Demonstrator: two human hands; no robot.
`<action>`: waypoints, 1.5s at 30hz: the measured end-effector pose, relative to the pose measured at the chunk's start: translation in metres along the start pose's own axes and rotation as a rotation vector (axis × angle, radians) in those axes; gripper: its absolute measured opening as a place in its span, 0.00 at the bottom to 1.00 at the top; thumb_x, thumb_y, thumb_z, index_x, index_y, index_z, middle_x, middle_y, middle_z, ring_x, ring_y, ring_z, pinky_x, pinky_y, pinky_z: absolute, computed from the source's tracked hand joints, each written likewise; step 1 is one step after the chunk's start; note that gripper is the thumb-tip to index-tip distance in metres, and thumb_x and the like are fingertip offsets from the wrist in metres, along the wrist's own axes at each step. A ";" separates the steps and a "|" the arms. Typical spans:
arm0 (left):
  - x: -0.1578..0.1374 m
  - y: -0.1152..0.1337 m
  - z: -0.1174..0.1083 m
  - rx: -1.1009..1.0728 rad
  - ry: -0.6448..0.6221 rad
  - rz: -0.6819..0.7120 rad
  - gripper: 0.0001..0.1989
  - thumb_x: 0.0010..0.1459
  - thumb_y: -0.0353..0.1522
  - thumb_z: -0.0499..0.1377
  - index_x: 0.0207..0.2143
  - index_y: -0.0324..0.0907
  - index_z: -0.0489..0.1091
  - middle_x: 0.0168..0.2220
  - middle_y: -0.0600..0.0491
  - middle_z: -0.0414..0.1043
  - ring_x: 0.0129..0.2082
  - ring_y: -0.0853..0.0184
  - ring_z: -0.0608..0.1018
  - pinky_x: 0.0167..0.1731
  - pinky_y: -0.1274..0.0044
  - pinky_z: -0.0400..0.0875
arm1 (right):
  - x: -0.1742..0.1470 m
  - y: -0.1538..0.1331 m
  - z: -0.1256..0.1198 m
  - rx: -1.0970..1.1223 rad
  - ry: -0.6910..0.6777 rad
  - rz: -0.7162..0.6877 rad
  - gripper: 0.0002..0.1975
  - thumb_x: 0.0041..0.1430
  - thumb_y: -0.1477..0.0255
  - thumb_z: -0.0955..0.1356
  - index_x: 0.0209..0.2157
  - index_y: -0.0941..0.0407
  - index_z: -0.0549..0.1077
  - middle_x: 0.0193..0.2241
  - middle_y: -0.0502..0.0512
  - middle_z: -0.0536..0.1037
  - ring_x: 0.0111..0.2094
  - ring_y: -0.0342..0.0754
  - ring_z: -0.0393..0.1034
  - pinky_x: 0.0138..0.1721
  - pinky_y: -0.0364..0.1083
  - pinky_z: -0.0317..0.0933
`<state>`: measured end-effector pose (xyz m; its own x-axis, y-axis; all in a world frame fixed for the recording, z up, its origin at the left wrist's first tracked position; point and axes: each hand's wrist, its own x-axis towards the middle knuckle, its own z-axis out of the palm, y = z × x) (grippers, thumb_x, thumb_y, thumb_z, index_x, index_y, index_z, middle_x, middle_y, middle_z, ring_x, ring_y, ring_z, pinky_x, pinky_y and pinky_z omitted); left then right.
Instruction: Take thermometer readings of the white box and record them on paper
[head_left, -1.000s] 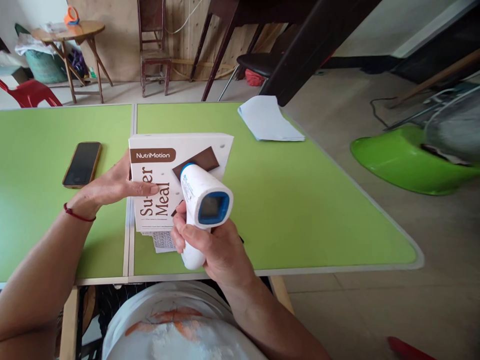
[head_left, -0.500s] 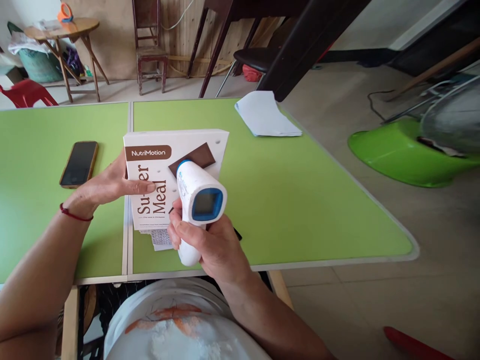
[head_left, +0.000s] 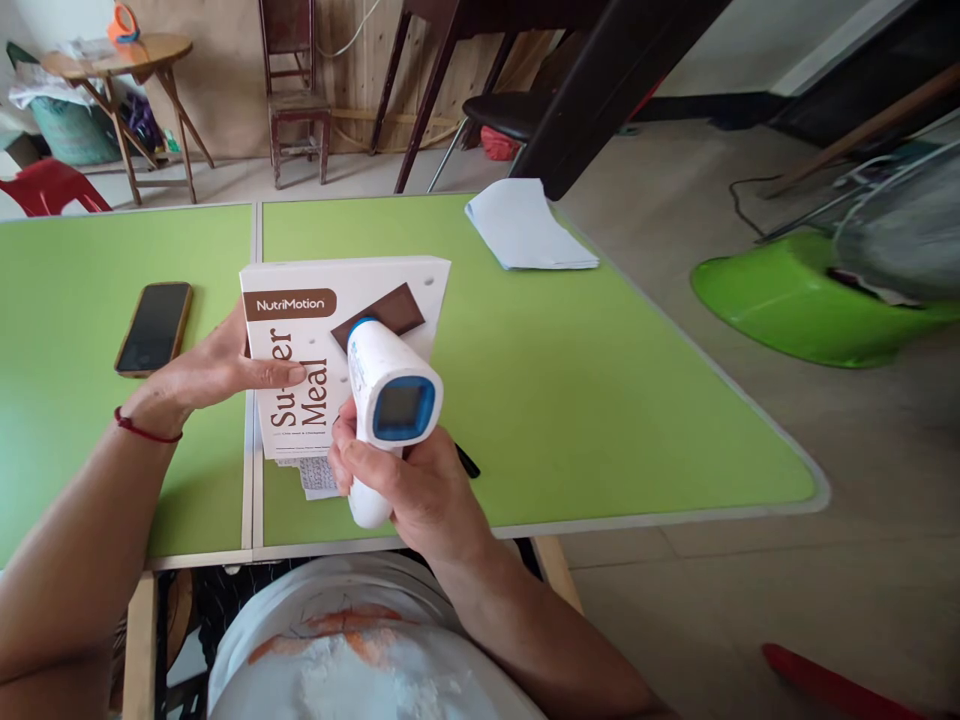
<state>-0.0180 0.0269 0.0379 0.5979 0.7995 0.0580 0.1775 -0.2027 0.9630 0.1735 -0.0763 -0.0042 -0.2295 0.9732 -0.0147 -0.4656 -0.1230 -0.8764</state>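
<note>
My left hand (head_left: 225,365) grips the left side of a white box (head_left: 296,440) printed "NutriMotion", its thumb across the front and its other fingers hidden behind. The box stands tilted above the table. My right hand (head_left: 412,485) is closed around the handle of a white infrared thermometer (head_left: 386,370) with a blue-framed screen (head_left: 403,408), which looks dark. Its blue-rimmed nose points at the front of the box; whether it touches cannot be told. Under the box a written sheet of paper (head_left: 321,478) shows. A black pen-like thing (head_left: 468,462) lies partly behind my right hand.
A smartphone (head_left: 154,328) lies on the green table (head_left: 600,400) at the left. White papers (head_left: 529,225) rest near the far edge. Beyond stand a wooden chair (head_left: 298,105), a small round table (head_left: 116,55) and, right, a green plastic thing (head_left: 802,305) on the floor.
Both hands keep their hold. The thermometer has shifted slightly left relative to the box, and more of the black pen-like thing shows. The whole view has drifted a little.
</note>
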 end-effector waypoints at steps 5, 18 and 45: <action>0.000 0.000 0.000 -0.015 -0.008 0.005 0.21 0.49 0.39 0.71 0.42 0.37 0.73 0.42 0.46 0.78 0.42 0.59 0.79 0.36 0.74 0.78 | 0.002 0.000 0.000 -0.006 -0.001 0.000 0.08 0.52 0.70 0.74 0.32 0.54 0.71 0.21 0.44 0.72 0.20 0.39 0.65 0.24 0.43 0.64; -0.001 0.001 0.000 -0.043 -0.004 -0.019 0.22 0.49 0.38 0.71 0.44 0.38 0.74 0.42 0.46 0.79 0.40 0.59 0.80 0.35 0.75 0.77 | 0.002 -0.004 0.002 -0.037 0.020 0.048 0.11 0.50 0.67 0.74 0.31 0.53 0.70 0.20 0.44 0.70 0.20 0.41 0.65 0.23 0.44 0.66; -0.003 0.006 -0.029 0.072 0.143 -0.055 0.32 0.44 0.37 0.74 0.52 0.44 0.71 0.46 0.49 0.79 0.51 0.51 0.78 0.43 0.67 0.77 | 0.091 -0.045 -0.157 -1.202 0.123 -0.393 0.26 0.47 0.67 0.75 0.50 0.53 0.74 0.46 0.59 0.81 0.42 0.57 0.77 0.41 0.58 0.73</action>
<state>-0.0414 0.0396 0.0509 0.4691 0.8819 0.0478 0.2655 -0.1925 0.9447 0.3080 0.0486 -0.0417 -0.1420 0.9236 0.3562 0.5968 0.3669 -0.7135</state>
